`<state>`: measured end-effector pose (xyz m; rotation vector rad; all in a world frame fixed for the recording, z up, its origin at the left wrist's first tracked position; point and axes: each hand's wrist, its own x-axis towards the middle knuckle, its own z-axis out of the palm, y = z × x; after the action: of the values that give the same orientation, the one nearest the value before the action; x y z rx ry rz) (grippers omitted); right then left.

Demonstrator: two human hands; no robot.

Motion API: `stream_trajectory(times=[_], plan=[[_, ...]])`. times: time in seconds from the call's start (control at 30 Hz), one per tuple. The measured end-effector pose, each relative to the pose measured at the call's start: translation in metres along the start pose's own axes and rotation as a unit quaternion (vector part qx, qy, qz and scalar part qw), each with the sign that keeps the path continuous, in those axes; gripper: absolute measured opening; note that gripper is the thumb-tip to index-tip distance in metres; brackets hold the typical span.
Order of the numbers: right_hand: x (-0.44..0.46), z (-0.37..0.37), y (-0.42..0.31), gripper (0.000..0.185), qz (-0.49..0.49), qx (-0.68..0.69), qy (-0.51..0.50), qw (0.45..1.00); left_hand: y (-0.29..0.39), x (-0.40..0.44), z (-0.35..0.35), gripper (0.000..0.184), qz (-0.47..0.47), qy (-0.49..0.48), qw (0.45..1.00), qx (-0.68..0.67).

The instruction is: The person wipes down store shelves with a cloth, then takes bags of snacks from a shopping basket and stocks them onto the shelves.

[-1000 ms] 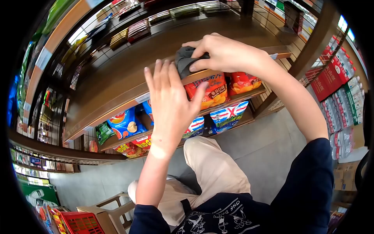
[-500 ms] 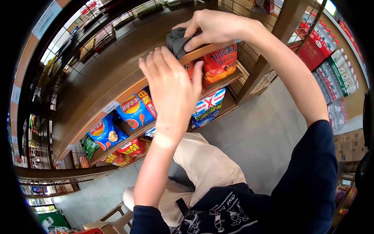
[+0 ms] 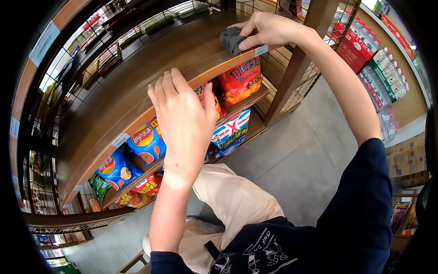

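A crumpled dark grey cloth lies against the brown shelf board near its right end. My right hand grips this cloth between thumb and fingers. Farther left, my left hand rests at the board's front edge, its fingers over the edge and the thumb apart, holding nothing. Just below the board, a red chip bag stands on the lower shelf, with another partly hidden behind my left thumb.
Blue chip bags stand lower left, and a striped bag on the bottom shelf. A wooden post bounds the right side. Bottled drinks stand beyond it. Grey floor shows below.
My right hand and the cloth have moved right along the board, away from my left hand. The gap between the hands is wider. The view has shifted too.
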<state>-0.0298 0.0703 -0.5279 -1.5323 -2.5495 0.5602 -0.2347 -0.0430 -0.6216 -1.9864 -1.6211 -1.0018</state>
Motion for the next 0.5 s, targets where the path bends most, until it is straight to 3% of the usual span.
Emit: stream_trajectory(times=[0.07,0.13,0.17,0.23,0.27,0.37,0.5], plan=[[0.002,0.000,0.004,0.027,0.012,0.009,-0.003,1.000,0.001,0.001,-0.001,0.056,0.006,-0.034,0.999,0.041],[0.018,0.003,0.024,0.026,-0.090,-0.039,0.011,0.995,0.013,0.001,0.001,0.059,0.010,-0.042,0.997,0.061],[0.025,0.004,0.033,0.026,-0.088,-0.040,0.014,0.995,0.021,0.001,0.004,0.063,0.012,-0.051,0.995,0.081],[0.036,0.005,0.045,0.032,-0.176,-0.054,0.028,0.983,0.038,0.006,0.013,0.065,0.082,-0.045,0.996,-0.001],[0.030,0.000,0.030,0.024,-0.112,-0.086,0.007,0.990,0.046,0.009,0.017,0.065,0.112,-0.057,0.992,-0.008],[0.026,-0.005,0.023,0.026,-0.103,-0.077,-0.006,0.992,0.060,0.015,0.036,0.070,0.149,-0.050,0.986,-0.047],[0.035,-0.008,0.023,0.028,-0.082,-0.058,-0.030,0.994,0.067,0.025,0.048,0.072,0.129,-0.064,0.990,-0.008]])
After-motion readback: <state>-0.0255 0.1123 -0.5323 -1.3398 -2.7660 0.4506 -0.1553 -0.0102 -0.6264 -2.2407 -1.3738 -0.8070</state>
